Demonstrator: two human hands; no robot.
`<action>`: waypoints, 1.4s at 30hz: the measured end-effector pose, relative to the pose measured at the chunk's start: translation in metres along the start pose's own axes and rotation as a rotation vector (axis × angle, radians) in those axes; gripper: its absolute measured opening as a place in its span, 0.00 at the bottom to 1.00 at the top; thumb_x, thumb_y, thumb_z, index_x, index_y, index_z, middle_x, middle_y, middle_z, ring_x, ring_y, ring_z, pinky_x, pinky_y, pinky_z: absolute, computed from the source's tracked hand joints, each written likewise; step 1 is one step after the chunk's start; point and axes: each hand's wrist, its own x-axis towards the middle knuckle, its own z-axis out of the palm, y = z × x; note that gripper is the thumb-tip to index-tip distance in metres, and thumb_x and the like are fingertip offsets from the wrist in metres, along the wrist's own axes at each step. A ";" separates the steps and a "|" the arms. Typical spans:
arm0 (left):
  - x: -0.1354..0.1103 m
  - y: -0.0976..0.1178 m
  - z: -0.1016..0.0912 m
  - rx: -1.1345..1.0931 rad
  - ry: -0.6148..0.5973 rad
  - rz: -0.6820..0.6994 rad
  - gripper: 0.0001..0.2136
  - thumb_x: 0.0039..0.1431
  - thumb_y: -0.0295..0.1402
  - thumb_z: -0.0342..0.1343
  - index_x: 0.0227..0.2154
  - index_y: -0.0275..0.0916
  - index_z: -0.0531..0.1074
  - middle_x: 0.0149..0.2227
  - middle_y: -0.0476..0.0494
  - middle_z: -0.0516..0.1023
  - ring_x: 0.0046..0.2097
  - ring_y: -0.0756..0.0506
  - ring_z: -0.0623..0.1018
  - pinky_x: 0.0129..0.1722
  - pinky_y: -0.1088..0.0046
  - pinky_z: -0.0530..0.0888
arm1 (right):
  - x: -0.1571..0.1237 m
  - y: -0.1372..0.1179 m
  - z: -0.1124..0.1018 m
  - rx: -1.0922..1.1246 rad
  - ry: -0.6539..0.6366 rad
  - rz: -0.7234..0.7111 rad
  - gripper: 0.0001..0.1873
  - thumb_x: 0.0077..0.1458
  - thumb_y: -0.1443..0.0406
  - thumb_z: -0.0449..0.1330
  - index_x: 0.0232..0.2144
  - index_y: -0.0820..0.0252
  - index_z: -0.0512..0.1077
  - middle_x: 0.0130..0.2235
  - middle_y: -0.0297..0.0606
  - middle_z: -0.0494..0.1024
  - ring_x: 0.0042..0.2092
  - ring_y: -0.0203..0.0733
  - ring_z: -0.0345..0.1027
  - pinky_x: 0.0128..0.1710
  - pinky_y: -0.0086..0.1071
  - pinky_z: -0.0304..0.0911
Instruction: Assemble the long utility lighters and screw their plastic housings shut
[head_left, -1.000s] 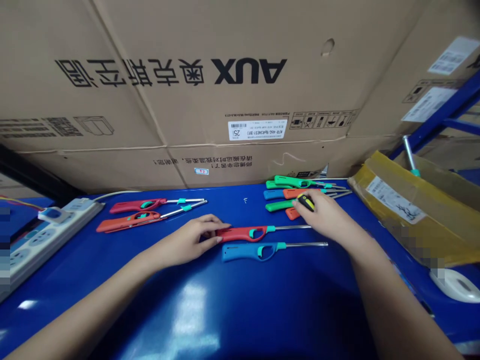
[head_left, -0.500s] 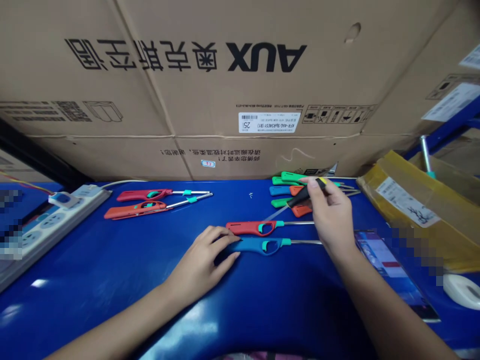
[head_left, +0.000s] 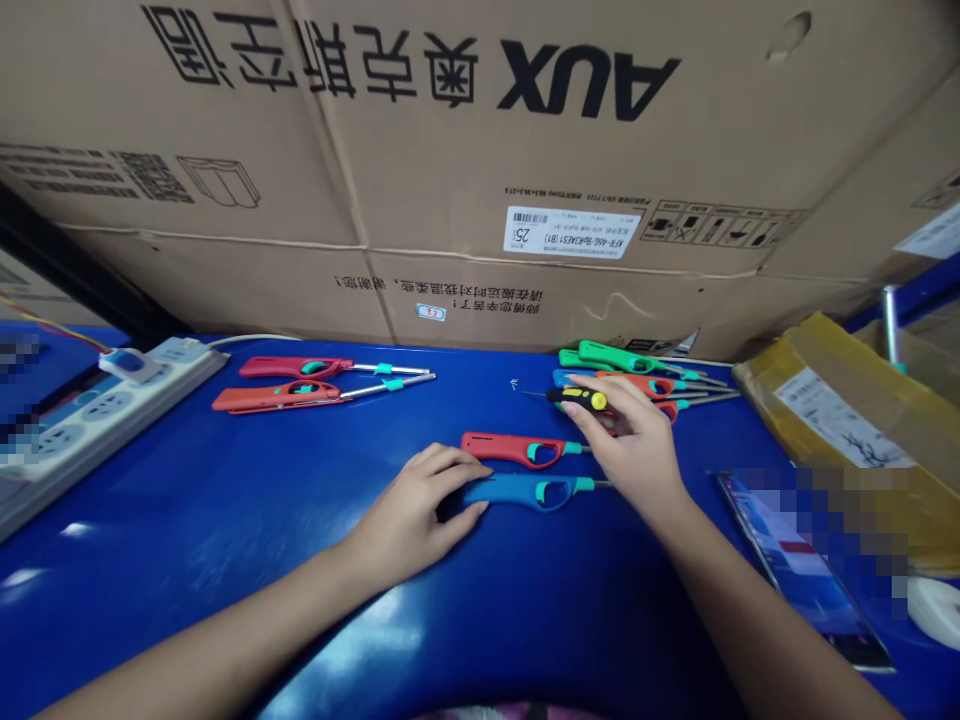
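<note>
Left hand [head_left: 420, 508]: reaches forward, thumb and fingers grasp blue lighter [head_left: 511, 489] by handle. Right hand [head_left: 639, 440]: angles inward, clasps screwdriver [head_left: 574, 398], blade leftward.

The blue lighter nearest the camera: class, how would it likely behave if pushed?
The blue lighter is probably stiff, given its straight metal rod. Its handle lies flat, so rolling seems unlikely. It may slide readily, as the tabletop looks glossy.

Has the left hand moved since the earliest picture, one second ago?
Yes. Against the cardboard box, the left hand moved toward the person, from the central red lighter to the blue lighter beside it.
</note>
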 end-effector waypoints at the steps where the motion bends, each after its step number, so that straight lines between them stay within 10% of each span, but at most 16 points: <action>1: 0.000 0.000 0.000 0.003 -0.003 -0.002 0.12 0.65 0.32 0.59 0.51 0.41 0.74 0.49 0.41 0.78 0.49 0.41 0.76 0.51 0.58 0.74 | 0.000 0.001 0.000 -0.004 -0.003 -0.001 0.14 0.59 0.58 0.66 0.47 0.54 0.80 0.44 0.41 0.78 0.43 0.43 0.76 0.38 0.35 0.79; 18: 0.000 -0.001 -0.001 0.008 -0.054 0.011 0.13 0.67 0.34 0.57 0.53 0.40 0.74 0.49 0.39 0.79 0.48 0.41 0.76 0.52 0.55 0.74 | 0.000 -0.006 -0.002 -0.026 -0.031 -0.008 0.14 0.60 0.56 0.65 0.45 0.53 0.80 0.46 0.42 0.79 0.47 0.46 0.75 0.43 0.40 0.76; 24: 0.001 0.000 0.004 -0.054 -0.051 0.027 0.14 0.67 0.34 0.59 0.53 0.40 0.75 0.50 0.39 0.80 0.50 0.41 0.77 0.51 0.57 0.75 | 0.001 -0.020 -0.007 0.402 0.040 0.177 0.13 0.63 0.52 0.61 0.40 0.53 0.74 0.38 0.36 0.79 0.26 0.36 0.74 0.24 0.32 0.73; 42: 0.002 0.014 0.003 -0.359 0.283 -0.051 0.08 0.60 0.32 0.66 0.42 0.38 0.81 0.40 0.42 0.84 0.41 0.46 0.82 0.45 0.67 0.80 | -0.005 -0.034 0.011 0.704 -0.022 0.471 0.21 0.62 0.45 0.57 0.34 0.56 0.68 0.32 0.33 0.78 0.20 0.34 0.69 0.18 0.30 0.69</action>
